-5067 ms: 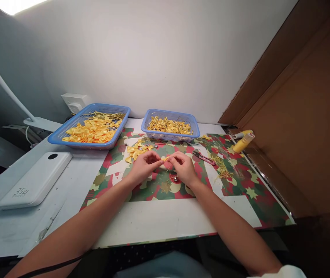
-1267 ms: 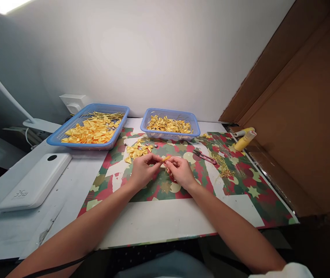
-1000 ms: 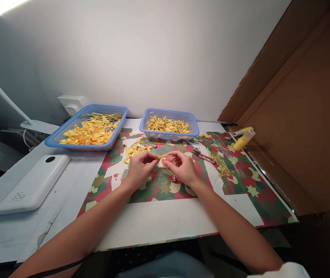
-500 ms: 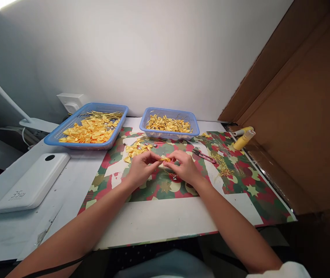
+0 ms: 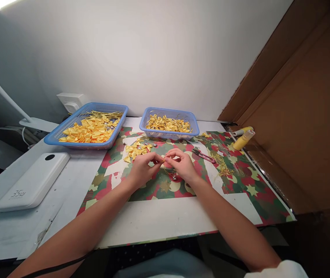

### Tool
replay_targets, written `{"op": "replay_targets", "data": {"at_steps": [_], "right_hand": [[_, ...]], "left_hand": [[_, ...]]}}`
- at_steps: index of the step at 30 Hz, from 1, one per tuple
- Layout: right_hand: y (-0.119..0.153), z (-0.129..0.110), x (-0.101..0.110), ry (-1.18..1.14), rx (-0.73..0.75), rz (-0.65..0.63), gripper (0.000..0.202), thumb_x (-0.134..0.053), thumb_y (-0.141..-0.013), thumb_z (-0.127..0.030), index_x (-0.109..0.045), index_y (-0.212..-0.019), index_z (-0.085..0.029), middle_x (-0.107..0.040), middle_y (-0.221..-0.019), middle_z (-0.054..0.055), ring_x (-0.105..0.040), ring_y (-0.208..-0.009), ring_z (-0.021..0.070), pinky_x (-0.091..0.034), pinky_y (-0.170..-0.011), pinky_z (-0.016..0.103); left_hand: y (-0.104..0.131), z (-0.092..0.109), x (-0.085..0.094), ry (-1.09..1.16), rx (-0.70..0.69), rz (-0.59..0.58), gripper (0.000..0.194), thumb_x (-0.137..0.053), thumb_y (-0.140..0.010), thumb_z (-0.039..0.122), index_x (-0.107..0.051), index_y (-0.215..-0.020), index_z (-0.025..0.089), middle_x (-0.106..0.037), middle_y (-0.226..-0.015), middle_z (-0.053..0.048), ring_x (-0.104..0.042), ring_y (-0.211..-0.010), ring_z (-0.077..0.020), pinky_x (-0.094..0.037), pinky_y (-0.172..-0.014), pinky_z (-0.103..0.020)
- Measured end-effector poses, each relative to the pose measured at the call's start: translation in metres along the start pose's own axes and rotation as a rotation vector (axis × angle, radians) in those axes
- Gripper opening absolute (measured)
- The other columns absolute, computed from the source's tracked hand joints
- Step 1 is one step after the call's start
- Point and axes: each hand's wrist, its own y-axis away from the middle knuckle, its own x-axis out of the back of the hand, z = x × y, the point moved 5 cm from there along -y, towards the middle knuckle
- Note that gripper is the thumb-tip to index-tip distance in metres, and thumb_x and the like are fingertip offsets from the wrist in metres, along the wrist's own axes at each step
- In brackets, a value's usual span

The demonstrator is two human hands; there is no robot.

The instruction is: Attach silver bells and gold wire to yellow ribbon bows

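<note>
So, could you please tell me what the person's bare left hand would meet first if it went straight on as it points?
Probably the bare right hand, whose fingertips lie just ahead of the left hand; whether the two touch is unclear.

From here I see a small yellow ribbon bow (image 5: 163, 159) pinched between the fingertips of both hands, mostly hidden by them. Just below, near the right hand (image 5: 181, 165), sits a shiny silver bell (image 5: 174, 178) with thin gold cord (image 5: 169, 172) beside it; whether the bell hangs or rests, I can't tell.
</note>
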Motion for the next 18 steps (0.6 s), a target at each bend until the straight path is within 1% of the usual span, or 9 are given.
{"op": "replay_targets", "data": {"at_steps": [2,4,6,9,11,13,15,18], "right_hand": [[-0.001,-0.001,0.002,-0.051,-0.046,0.027,0.017,-0.070,-0.072,-0.036,-0.067,-0.070,-0.019,-0.068,-0.086,0.005,-0.063,-0.084,0.0176,-0.051,-0.070,0.028],[-0.005,-0.005,0.012,-0.116,-0.055,0.097,0.018,-0.071,-0.071,-0.037,-0.068,-0.073,-0.019,-0.071,-0.082,0.004,-0.065,-0.080,0.0169,-0.052,-0.072,0.029],[-0.009,-0.012,0.029,-0.219,-0.007,0.208,0.020,-0.073,-0.071,-0.038,-0.066,-0.075,-0.019,-0.073,-0.079,0.003,-0.065,-0.073,0.0145,-0.051,-0.067,0.027],[-0.014,-0.023,0.060,-0.408,0.070,0.345,0.024,-0.074,-0.070,-0.040,-0.061,-0.077,-0.022,-0.073,-0.073,-0.001,-0.060,-0.056,0.0092,-0.046,-0.051,0.020],[-0.016,-0.027,0.081,-0.485,0.093,0.449,0.025,-0.075,-0.070,-0.039,-0.058,-0.079,-0.023,-0.071,-0.069,-0.004,-0.058,-0.051,0.0072,-0.044,-0.045,0.017],[-0.016,-0.026,0.098,-0.520,0.085,0.546,0.024,-0.074,-0.072,-0.037,-0.057,-0.081,-0.023,-0.069,-0.067,-0.006,-0.061,-0.053,0.0061,-0.046,-0.046,0.014],[-0.017,-0.022,0.107,-0.538,0.069,0.604,0.023,-0.073,-0.073,-0.035,-0.056,-0.082,-0.023,-0.067,-0.065,-0.007,-0.063,-0.055,0.0055,-0.049,-0.050,0.013],[-0.021,-0.013,0.106,-0.539,0.035,0.604,0.023,-0.073,-0.073,-0.035,-0.056,-0.082,-0.022,-0.066,-0.064,-0.007,-0.065,-0.056,0.0051,-0.051,-0.052,0.012]], "left_hand": [[0.000,-0.002,-0.001,-0.012,-0.003,-0.012,0.009,-0.060,-0.078,0.024,-0.068,-0.074,0.022,-0.072,-0.071,0.000,-0.065,-0.065,-0.0157,-0.051,-0.063,-0.026],[-0.001,-0.004,-0.003,-0.012,-0.009,-0.039,0.008,-0.060,-0.077,0.022,-0.067,-0.073,0.022,-0.072,-0.071,0.000,-0.065,-0.065,-0.0157,-0.050,-0.063,-0.026],[-0.001,-0.006,-0.004,-0.018,-0.009,-0.066,0.008,-0.060,-0.076,0.020,-0.066,-0.070,0.022,-0.072,-0.071,0.000,-0.064,-0.064,-0.0154,-0.050,-0.062,-0.025],[-0.003,-0.009,-0.006,-0.036,0.020,-0.109,0.009,-0.059,-0.075,0.019,-0.065,-0.070,0.022,-0.071,-0.070,0.000,-0.063,-0.062,-0.0149,-0.049,-0.060,-0.025],[-0.005,-0.010,-0.008,-0.006,0.049,-0.137,0.009,-0.058,-0.077,0.022,-0.066,-0.073,0.022,-0.071,-0.069,-0.001,-0.063,-0.062,-0.0151,-0.049,-0.059,-0.025],[-0.006,-0.009,-0.009,0.047,0.072,-0.158,0.010,-0.058,-0.078,0.025,-0.067,-0.076,0.021,-0.071,-0.072,-0.002,-0.064,-0.064,-0.0157,-0.050,-0.060,-0.025],[-0.006,-0.009,-0.011,0.097,0.095,-0.177,0.012,-0.059,-0.077,0.028,-0.069,-0.079,0.021,-0.073,-0.076,-0.004,-0.064,-0.066,-0.0164,-0.051,-0.061,-0.026],[-0.005,-0.010,-0.013,0.246,0.195,-0.218,0.014,-0.064,-0.073,0.029,-0.071,-0.079,0.019,-0.072,-0.076,-0.005,-0.063,-0.062,-0.0155,-0.051,-0.055,-0.025]]}}
